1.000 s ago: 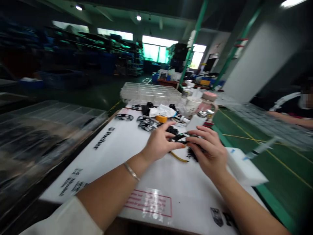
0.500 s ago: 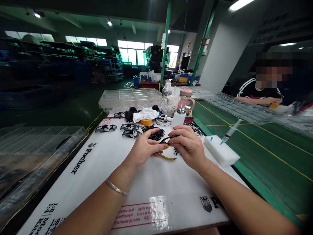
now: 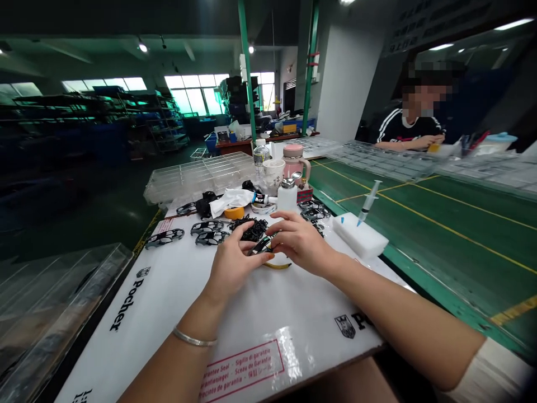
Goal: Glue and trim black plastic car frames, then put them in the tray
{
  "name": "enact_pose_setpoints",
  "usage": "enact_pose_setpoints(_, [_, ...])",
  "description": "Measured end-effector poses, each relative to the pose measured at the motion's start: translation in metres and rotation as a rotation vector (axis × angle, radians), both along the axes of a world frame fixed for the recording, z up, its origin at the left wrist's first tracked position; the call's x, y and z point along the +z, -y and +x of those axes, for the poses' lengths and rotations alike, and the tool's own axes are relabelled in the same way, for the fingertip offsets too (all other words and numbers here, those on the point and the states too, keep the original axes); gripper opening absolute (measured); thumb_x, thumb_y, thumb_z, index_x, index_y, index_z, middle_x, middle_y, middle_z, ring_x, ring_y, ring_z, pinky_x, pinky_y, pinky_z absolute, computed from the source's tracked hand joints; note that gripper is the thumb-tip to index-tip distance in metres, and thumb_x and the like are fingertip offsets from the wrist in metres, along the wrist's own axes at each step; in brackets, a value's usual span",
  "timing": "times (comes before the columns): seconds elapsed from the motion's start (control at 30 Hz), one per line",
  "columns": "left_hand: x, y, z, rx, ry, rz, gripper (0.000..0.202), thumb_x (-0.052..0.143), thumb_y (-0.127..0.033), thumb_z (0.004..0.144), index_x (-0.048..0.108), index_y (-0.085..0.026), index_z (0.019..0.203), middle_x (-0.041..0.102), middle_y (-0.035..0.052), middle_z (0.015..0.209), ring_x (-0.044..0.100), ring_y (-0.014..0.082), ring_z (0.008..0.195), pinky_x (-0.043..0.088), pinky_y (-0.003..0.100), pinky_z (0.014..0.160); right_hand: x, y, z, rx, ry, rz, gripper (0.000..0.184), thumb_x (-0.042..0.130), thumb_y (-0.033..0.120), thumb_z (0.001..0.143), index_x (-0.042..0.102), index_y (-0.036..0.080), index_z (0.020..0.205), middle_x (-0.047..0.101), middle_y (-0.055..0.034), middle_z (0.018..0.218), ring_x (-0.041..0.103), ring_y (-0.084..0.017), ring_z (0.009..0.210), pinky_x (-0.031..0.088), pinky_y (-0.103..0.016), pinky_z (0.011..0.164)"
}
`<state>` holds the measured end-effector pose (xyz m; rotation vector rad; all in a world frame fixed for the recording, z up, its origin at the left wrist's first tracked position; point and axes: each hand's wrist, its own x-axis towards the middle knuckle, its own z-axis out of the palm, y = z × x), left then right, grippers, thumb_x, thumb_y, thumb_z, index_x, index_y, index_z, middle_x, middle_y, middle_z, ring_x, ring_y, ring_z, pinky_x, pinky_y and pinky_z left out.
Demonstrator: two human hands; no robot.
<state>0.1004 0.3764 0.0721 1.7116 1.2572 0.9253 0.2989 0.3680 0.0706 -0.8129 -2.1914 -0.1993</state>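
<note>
Above the white board, my left hand point(image 3: 230, 262) pinches a small glossy black frame-like part point(image 3: 260, 245) between thumb and fingers. My right hand point(image 3: 298, 242) has its fingertips closed on the right end of the same part, partly covering it. Just under the hands lies a thin curved yellow tool point(image 3: 278, 266) with a dark tip, perhaps tweezers; its other end is hidden. Behind the fingers is a pile of small black parts point(image 3: 253, 228). Black car-shaped frames point(image 3: 212, 238) lie left of the pile, and more frames point(image 3: 314, 209) lie to its right.
A white foam block point(image 3: 361, 239) with a syringe point(image 3: 368, 204) stuck upright stands at the right edge. Behind are a white pump bottle point(image 3: 287, 197), yellow tape point(image 3: 234, 213), a pink mug point(image 3: 292, 163) and a clear divided tray point(image 3: 197, 174). A co-worker point(image 3: 413, 126) sits beyond, right.
My view has swung to the right, so the table scene sits further left. The black part is turned between my fingers and shows more of its glossy face.
</note>
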Motion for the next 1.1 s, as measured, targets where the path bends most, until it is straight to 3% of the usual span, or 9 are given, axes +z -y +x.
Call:
enact_pose_setpoints(0.23, [-0.003,0.001,0.001,0.024,-0.003,0.076,0.091,0.089,-0.042,0.057,0.048,-0.028,0.138,0.074,0.005,0.091,0.069,0.0243,0.086,0.056,0.037,0.081,0.001,0.001,0.001,0.046,-0.06,-0.113,0.015,0.068,0.004,0.077,0.069,0.019,0.075,0.071,-0.0065,0.096,0.053,-0.028,0.12,0.052,-0.048,0.093])
enact_pose_setpoints(0.53, [-0.009,0.0,0.004,-0.023,0.066,-0.039,0.092,0.089,-0.041,0.059,0.044,-0.031,0.139,0.074,0.0042,0.093,0.07,0.0241,0.091,0.056,0.037,0.085,0.002,0.0,0.007,0.09,-0.105,-0.274,0.016,0.072,0.004,0.075,0.067,0.018,0.069,0.072,-0.004,0.096,0.054,-0.027,0.119,0.05,-0.046,0.097])
enact_pose_setpoints(1.1, [-0.004,0.002,0.004,0.02,0.058,-0.022,0.093,0.089,-0.041,0.057,0.046,-0.03,0.139,0.074,0.0037,0.094,0.071,0.0242,0.089,0.057,0.035,0.081,0.001,0.0,0.011,0.115,-0.049,-0.191,0.012,0.063,0.01,0.086,0.071,0.019,0.083,0.071,-0.0053,0.101,0.052,-0.027,0.121,0.049,-0.045,0.099])
